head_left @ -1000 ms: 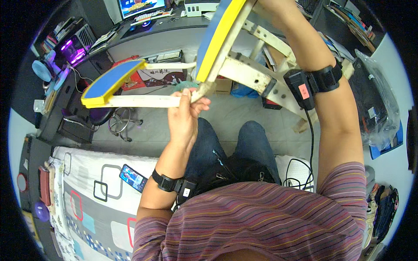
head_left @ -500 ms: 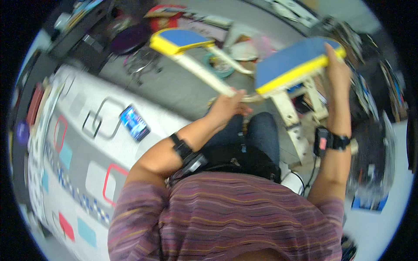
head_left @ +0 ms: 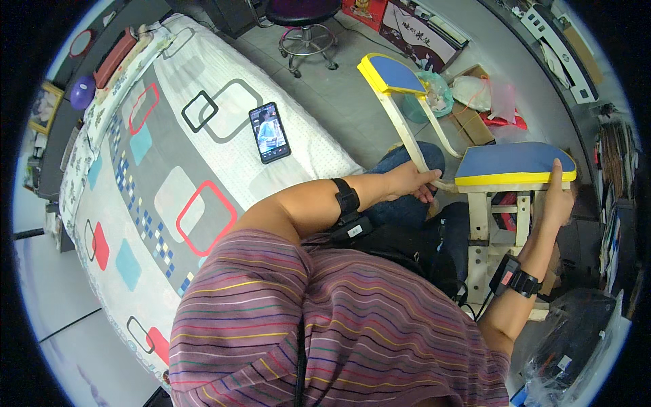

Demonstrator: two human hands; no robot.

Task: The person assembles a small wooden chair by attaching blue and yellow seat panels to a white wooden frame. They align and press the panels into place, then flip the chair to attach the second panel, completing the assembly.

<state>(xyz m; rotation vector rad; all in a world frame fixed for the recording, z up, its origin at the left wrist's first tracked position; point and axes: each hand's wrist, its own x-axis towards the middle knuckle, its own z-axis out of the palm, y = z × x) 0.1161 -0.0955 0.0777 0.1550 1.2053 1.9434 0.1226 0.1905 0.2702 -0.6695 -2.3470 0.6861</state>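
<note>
A cream metal frame (head_left: 479, 224), its uprights dotted with holes, is before the person, toward the right. It carries a blue larger pad (head_left: 515, 161) and, on thin rails, a blue smaller pad (head_left: 397, 76), both yellow-edged. Dark characters mark a pale box (head_left: 415, 35) beyond. The left hand's (head_left: 413, 183) grip is closed around a rail, forearm across the lap; the right hand's (head_left: 557, 203) grip clasps the larger pad's edge, one digit on top.
</note>
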